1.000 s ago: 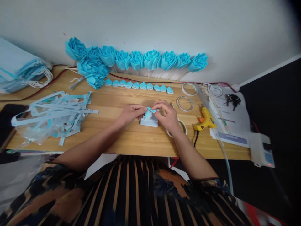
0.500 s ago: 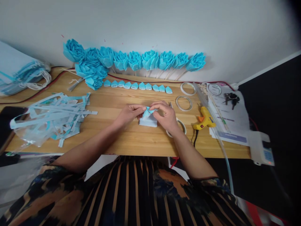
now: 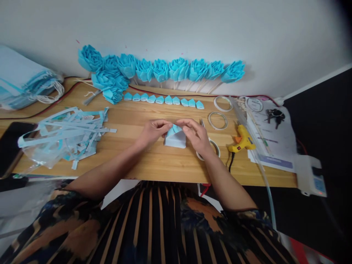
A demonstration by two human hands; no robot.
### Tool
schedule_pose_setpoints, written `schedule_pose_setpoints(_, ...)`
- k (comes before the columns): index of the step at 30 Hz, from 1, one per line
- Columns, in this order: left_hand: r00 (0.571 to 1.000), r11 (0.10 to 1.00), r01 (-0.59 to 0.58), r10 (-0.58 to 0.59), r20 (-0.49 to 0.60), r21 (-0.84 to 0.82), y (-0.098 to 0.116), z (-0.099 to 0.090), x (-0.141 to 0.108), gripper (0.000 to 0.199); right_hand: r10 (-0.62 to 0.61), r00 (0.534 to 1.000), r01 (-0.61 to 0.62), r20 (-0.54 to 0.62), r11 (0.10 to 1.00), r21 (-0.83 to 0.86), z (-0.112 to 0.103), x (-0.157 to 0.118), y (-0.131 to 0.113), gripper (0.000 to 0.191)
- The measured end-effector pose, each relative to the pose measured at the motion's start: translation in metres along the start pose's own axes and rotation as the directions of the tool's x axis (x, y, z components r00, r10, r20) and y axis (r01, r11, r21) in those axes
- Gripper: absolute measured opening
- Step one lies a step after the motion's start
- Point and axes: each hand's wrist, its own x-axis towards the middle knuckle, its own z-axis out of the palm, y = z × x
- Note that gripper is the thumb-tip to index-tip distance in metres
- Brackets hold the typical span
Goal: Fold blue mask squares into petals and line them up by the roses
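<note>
Your left forearm [image 3: 110, 167] angles up toward two o'clock, your right forearm [image 3: 227, 179] toward eleven. Your left hand [image 3: 156, 132] has its thumb and index finger drawn together, tips pointing to about two o'clock. Your right hand [image 3: 196, 136] faces it, nearby, fingers bent and reaching toward nine o'clock, thumb beneath the index finger.

Two bare hands holding a folded blue piece [image 3: 174, 129] above a pale stack [image 3: 175, 141], blue flowers [image 3: 178, 69] behind, yellow glue gun [image 3: 242, 139] on the worktop [image 3: 143, 161]
</note>
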Motion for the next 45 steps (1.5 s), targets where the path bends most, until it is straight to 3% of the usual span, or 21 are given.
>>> schedule_pose_setpoints(9, 0.999, 0.997, -0.043, 0.042, 0.013, 0.057, 0.005, 0.003, -0.003, 0.03, 0.154, 0.987, -0.151, 0.043, 0.986, -0.068, 0.005, 0.002, -0.005, 0.024)
schedule_pose_setpoints(18, 0.984, 0.979, -0.175, 0.176, -0.004, 0.105, 0.003, 0.006, -0.004, 0.026, 0.2, 0.973, -0.199, 0.117, 0.98, -0.019, 0.006, 0.002, -0.005, 0.026)
schedule_pose_setpoints(23, 0.994, 0.989, -0.108, 0.111, -0.018, 0.104, 0.004, 0.006, -0.005, 0.027, 0.188, 0.982, -0.188, 0.012, 0.982, 0.028, 0.005, 0.003, 0.003, 0.025)
schedule_pose_setpoints(28, 0.998, 0.995, -0.053, 0.05, 0.039, 0.081, 0.0, 0.006, -0.005, 0.025, 0.15, 0.986, -0.147, -0.071, 0.988, 0.046, 0.002, 0.005, 0.012, 0.028)
schedule_pose_setpoints(39, 0.999, 0.997, -0.014, 0.011, 0.037, 0.071, 0.0, 0.003, -0.002, 0.033, 0.127, 0.99, -0.125, -0.063, 0.991, 0.038, 0.001, 0.004, 0.009, 0.025)
schedule_pose_setpoints(45, 0.998, 0.995, -0.045, 0.04, 0.057, 0.09, -0.001, 0.003, -0.003, 0.026, 0.132, 0.991, -0.131, -0.033, 0.991, 0.028, 0.002, 0.004, 0.009, 0.023)
